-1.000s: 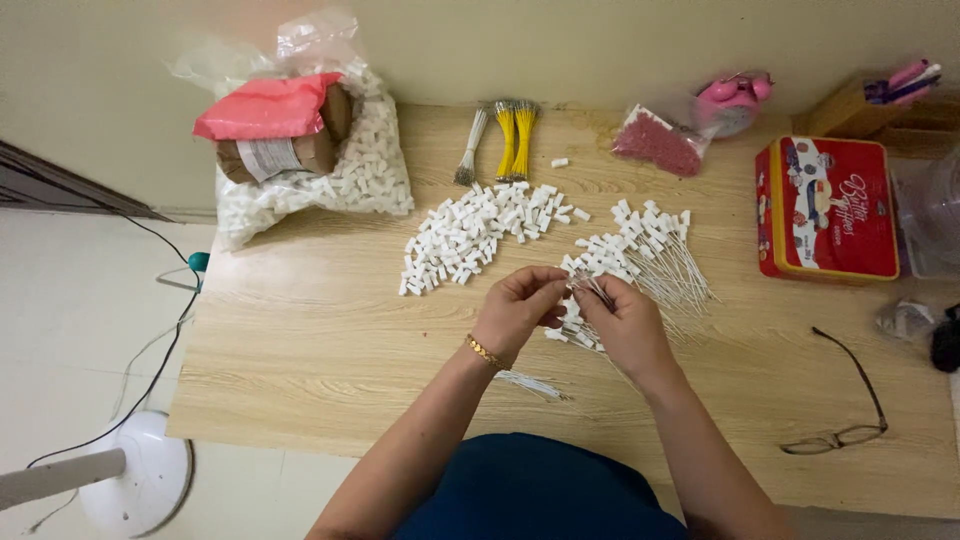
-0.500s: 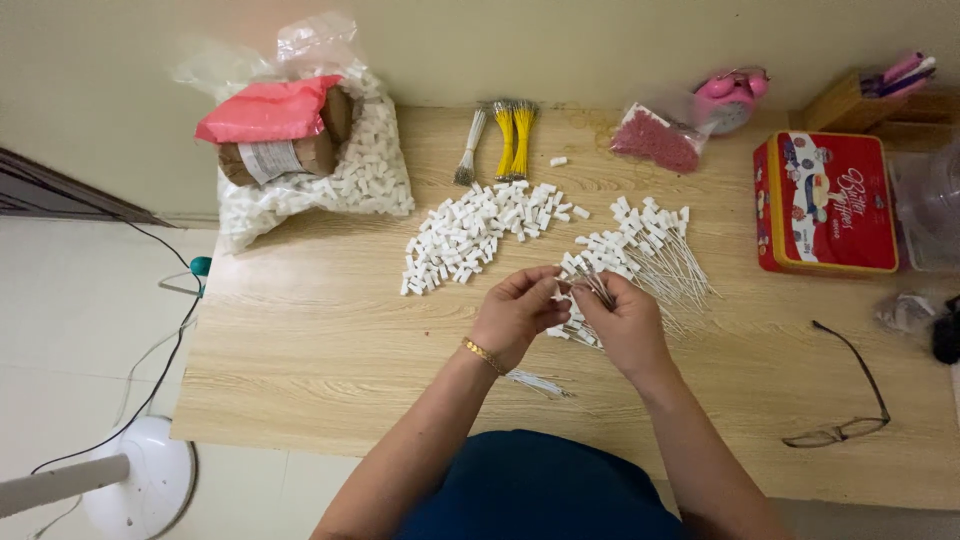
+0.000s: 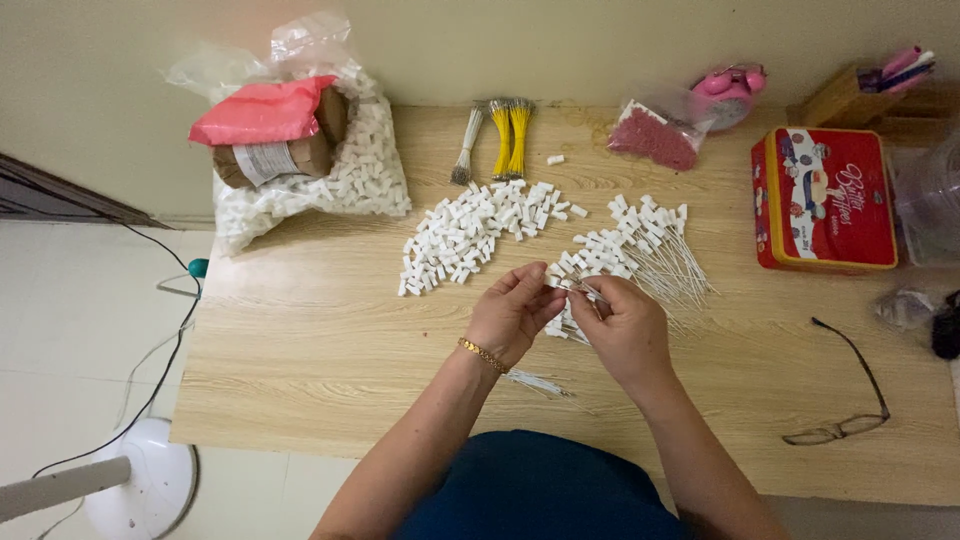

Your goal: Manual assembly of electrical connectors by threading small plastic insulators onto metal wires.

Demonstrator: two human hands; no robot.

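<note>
My left hand (image 3: 510, 315) and my right hand (image 3: 622, 325) meet above the wooden table (image 3: 330, 350), fingertips pinched together on a small white connector with thin white wires (image 3: 572, 288). Just beyond the hands lies a pile of finished white-wired connectors (image 3: 645, 245). A heap of loose white plastic connectors (image 3: 480, 232) spreads to its left. A short bundle of thin white wires (image 3: 538, 382) lies on the table under my left wrist, which wears a gold bracelet.
A clear bag of white connectors (image 3: 345, 180) holding a pink-wrapped parcel sits at the back left. Yellow and white wire bundles (image 3: 497, 135), a bag of red pieces (image 3: 655, 138), a red tin (image 3: 825, 198) and glasses (image 3: 850, 385) lie around. A fan base (image 3: 140, 485) stands on the floor.
Both hands stay together over the same spot; only the fingers shift slightly on the small part.
</note>
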